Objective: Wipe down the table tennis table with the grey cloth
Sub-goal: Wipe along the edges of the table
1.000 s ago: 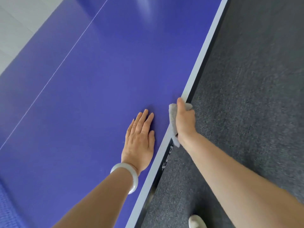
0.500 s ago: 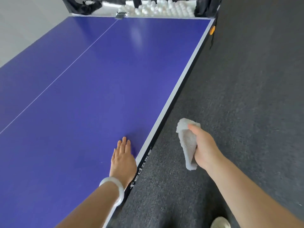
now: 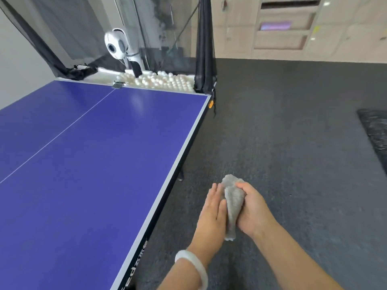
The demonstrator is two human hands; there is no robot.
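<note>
The blue table tennis table (image 3: 100, 155) fills the left of the head view, its white-edged side running diagonally toward me. Both hands are off the table, over the dark carpet to its right. My right hand (image 3: 251, 210) grips the bunched grey cloth (image 3: 233, 203), which hangs down from the fist. My left hand (image 3: 212, 212), with a white bangle on the wrist, lies with straight fingers against the cloth's left side.
At the table's far end stands a white ball-throwing machine (image 3: 118, 47) with black catch netting (image 3: 204, 49) and several white balls (image 3: 159, 80) in a tray. Grey carpet (image 3: 293, 143) covers the floor on the right; a dark mat (image 3: 374, 130) lies at the right edge.
My left hand has lifted off the table and come across to the cloth. My right hand has carried the cloth away from the table edge, out over the carpet. The view has tilted up.
</note>
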